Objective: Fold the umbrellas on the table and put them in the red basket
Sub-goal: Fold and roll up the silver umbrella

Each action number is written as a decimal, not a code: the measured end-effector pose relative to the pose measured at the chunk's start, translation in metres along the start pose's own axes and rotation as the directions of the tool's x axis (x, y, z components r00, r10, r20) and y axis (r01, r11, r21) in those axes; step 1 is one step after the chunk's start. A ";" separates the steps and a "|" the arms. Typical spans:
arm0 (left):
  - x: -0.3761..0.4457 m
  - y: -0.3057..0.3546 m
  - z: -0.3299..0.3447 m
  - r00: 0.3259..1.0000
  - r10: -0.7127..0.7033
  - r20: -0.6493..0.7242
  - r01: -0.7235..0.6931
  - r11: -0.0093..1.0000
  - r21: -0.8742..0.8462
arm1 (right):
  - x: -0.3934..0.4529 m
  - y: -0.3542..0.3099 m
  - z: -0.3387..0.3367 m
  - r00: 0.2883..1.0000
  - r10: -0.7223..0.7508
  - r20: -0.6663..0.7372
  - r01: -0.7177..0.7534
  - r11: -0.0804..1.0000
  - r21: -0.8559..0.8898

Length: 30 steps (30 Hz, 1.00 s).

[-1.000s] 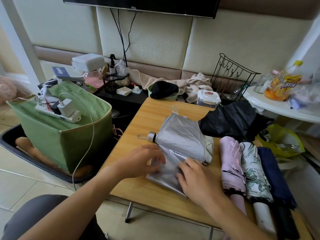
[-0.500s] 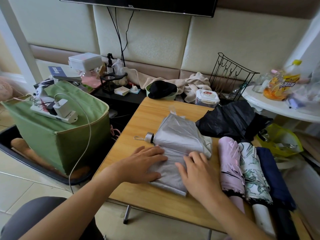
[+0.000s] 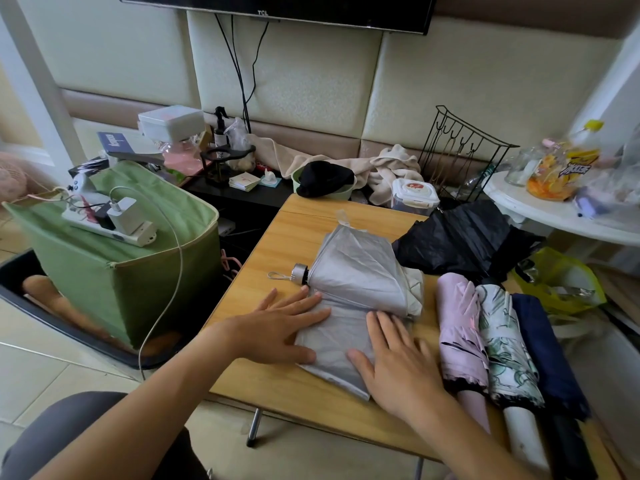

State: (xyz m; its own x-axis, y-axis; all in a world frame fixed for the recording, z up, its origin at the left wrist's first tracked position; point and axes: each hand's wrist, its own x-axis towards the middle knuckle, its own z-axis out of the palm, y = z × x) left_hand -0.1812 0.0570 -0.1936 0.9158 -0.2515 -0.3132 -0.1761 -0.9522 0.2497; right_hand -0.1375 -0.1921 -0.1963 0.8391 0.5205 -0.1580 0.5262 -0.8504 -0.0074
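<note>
We see a silver umbrella [image 3: 356, 292] lying on the wooden table [image 3: 277, 258], its canopy half gathered into flat pleats and its handle end with a small wrist loop [image 3: 278, 276] pointing left. Both hands lie flat on the near part of the fabric — the left hand [image 3: 280, 327] has its fingers straight and slightly spread, palm down, pressing the cloth at its left edge, and the right hand [image 3: 394, 362] is likewise spread, palm down, pressing the cloth at its right side. Neither hand curls round anything. Just to the right of the silver umbrella, three rolled umbrellas lie side by side and touching — a pink umbrella [image 3: 457, 327], a leaf-patterned umbrella [image 3: 505, 348] and a navy umbrella [image 3: 543, 344]. Behind them a black umbrella [image 3: 460, 237] sprawls unfolded across the table's far right corner. To the left of the table stands a green fabric box [image 3: 114, 282] with a white power strip [image 3: 110, 226] and a plugged-in charger on top. A round white side table [image 3: 554, 216] at the right carries bottles and a snack bag. We cannot make out a red basket.
</note>
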 end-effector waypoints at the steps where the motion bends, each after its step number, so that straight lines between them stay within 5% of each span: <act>1: -0.001 -0.003 -0.001 1.000 0.000 0.009 0.000 1.000 -0.007 | -0.002 0.001 0.000 0.999 0.007 0.037 -0.007 1.000 0.008; 5: -0.003 -0.010 -0.003 0.999 -0.007 0.037 0.009 0.999 -0.040 | -0.003 0.004 -0.004 0.992 0.024 0.127 -0.027 0.999 0.024; 10: -0.003 -0.007 -0.003 0.999 -0.015 0.052 0.017 0.999 -0.045 | -0.008 -0.015 -0.017 0.997 -0.063 0.053 0.060 0.996 0.060; 13: -0.004 -0.006 -0.002 0.997 -0.038 0.064 0.039 0.999 -0.017 | -0.014 -0.020 -0.009 0.977 -0.178 0.121 0.168 0.982 0.091; 22: -0.002 -0.010 -0.004 0.989 -0.082 0.121 0.085 0.996 -0.018 | -0.015 -0.012 -0.016 0.936 -0.187 0.298 0.168 0.982 0.087; 24: -0.002 -0.009 -0.006 0.994 -0.085 0.075 0.089 0.995 -0.054 | -0.010 -0.011 -0.030 0.952 -0.194 0.237 0.173 0.979 0.106; 27: -0.001 -0.006 -0.012 0.986 -0.122 -0.114 0.102 0.980 -0.171 | 0.009 -0.006 -0.052 0.989 -0.123 -0.081 0.137 0.972 0.193; 30: 0.003 -0.001 -0.023 0.873 -0.148 -0.464 -0.007 0.949 -0.315 | 0.043 0.009 -0.062 0.921 -0.009 -0.389 0.124 0.954 0.271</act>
State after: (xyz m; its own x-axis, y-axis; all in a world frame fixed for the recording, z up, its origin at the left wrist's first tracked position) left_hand -0.1699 0.0615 -0.1742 0.9934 0.0016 0.1148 -0.0596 -0.8474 0.5276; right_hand -0.0878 -0.1721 -0.1415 0.8219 0.5171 0.2389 0.5688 -0.7679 -0.2947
